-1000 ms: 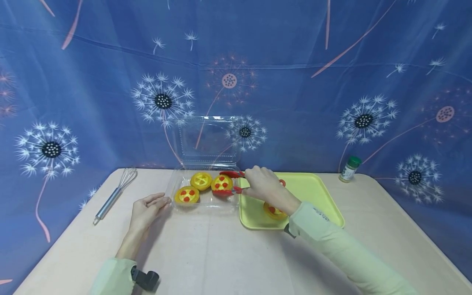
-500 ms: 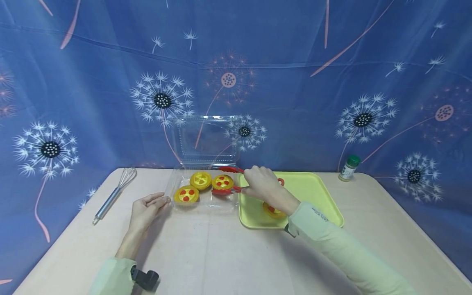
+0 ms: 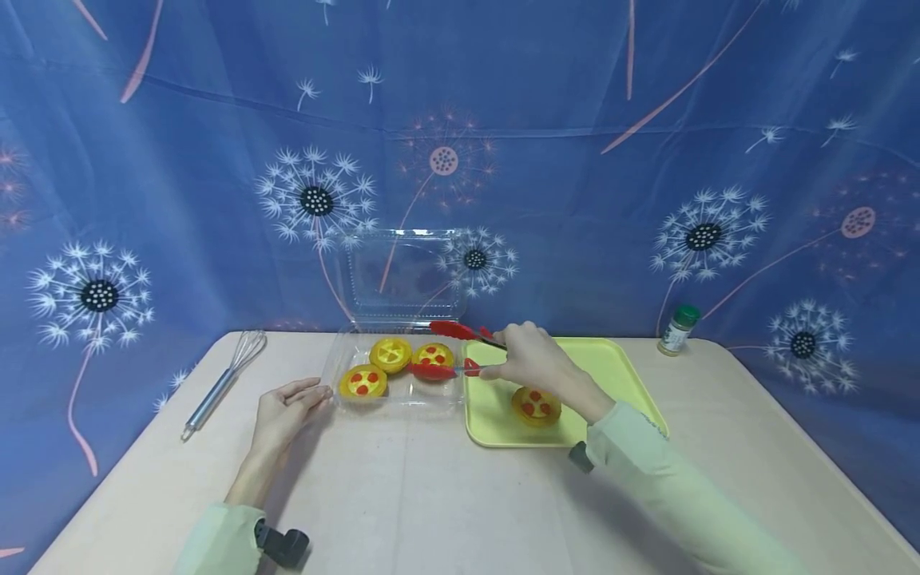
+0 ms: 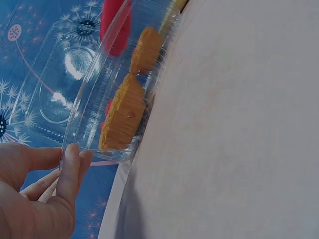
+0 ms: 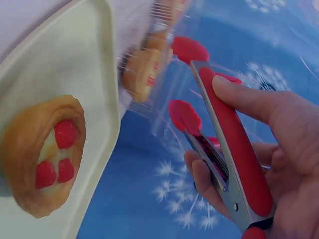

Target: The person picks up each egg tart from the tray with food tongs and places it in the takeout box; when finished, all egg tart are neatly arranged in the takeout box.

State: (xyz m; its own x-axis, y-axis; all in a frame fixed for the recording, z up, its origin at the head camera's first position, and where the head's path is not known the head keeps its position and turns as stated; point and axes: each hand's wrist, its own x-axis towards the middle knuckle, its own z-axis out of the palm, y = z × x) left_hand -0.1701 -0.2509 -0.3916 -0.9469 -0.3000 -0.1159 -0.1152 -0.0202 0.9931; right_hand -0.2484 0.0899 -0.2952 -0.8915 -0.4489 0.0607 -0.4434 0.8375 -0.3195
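My left hand pinches the left rim of a clear plastic container between thumb and fingers. Its hinged lid stands raised against the backdrop. Three tarts sit inside: a red-topped tart at front left, a yellow-topped tart behind it, and another red-topped tart at the right. My right hand grips red-handled tongs by the handles. Their red tips are spread apart over the container's right side, with nothing between them; the lower tip overlaps the right tart in the head view.
A yellow tray lies right of the container and bears one red-topped tart. A green-capped seasoning jar stands at the back right. A metal whisk lies at the left of the table. A blue dandelion-print curtain hangs behind.
My right hand has drawn back a little to the right and the tongs have spread off the right tart, which sits in the container. The tray's tart shows more fully. My left hand stays put.
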